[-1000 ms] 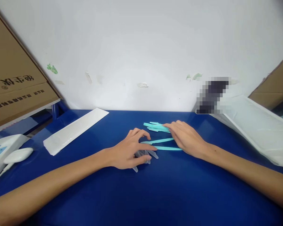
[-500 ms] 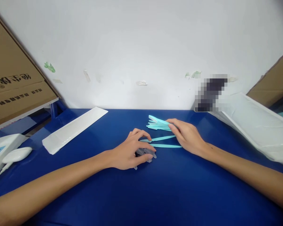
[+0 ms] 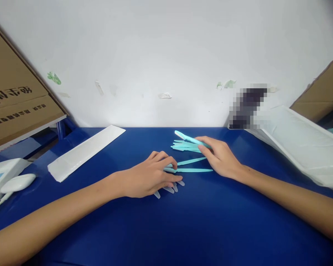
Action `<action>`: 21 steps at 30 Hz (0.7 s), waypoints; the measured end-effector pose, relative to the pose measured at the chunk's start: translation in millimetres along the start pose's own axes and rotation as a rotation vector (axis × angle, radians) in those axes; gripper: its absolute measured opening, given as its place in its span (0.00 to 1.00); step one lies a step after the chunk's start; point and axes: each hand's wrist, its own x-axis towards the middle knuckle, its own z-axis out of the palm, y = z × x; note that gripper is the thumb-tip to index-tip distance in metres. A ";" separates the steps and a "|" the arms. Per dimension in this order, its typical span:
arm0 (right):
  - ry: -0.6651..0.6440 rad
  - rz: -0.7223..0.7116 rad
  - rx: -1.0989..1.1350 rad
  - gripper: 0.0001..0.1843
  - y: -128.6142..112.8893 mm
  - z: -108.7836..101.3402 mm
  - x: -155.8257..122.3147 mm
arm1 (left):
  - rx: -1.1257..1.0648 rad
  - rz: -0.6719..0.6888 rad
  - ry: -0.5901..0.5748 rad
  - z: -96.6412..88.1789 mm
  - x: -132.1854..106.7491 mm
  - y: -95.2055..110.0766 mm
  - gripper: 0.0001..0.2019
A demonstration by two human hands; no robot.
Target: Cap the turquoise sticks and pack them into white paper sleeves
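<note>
My right hand (image 3: 220, 155) is closed around the handle of a teal eyebrow razor (image 3: 190, 139), its metal blade end pointing left and upward. Beneath that razor lies a bunch of similar teal razors (image 3: 184, 146), partly covered by the hand. Two more razors (image 3: 194, 170) rest on the table between my hands, their left ends under my left fingers. My left hand (image 3: 152, 173) is bent over a small pile of translucent blade caps (image 3: 169, 190), its thumb and index finger drawn together. What those fingertips grip is hidden.
The blue table (image 3: 166, 229) meets a white wall. A long white packet (image 3: 86, 153) lies at left, near a white device (image 3: 17, 183) with a cord. At right stands a plastic-wrapped white tray (image 3: 302, 144). Cardboard boxes (image 3: 14, 85) flank both sides; a blurred dark object leans on the wall.
My left fingers have drawn in over the translucent caps, from a wider spread. The razor in my right hand has risen slightly and turned, showing its blade more clearly.
</note>
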 end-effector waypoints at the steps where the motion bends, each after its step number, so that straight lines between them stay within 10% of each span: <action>1: 0.005 -0.021 0.030 0.17 -0.1 -0.4 -0.3 | 0.023 0.011 -0.008 -0.9 0.4 1.3 0.17; 17: 0.128 0.008 0.023 0.18 -1.9 -2.8 -2.5 | -0.229 -0.084 0.077 6.9 7.1 8.1 0.05; 21: 0.113 -0.012 0.064 0.16 -2.0 -2.7 -1.2 | -0.352 -0.111 0.279 11.2 8.3 0.6 0.07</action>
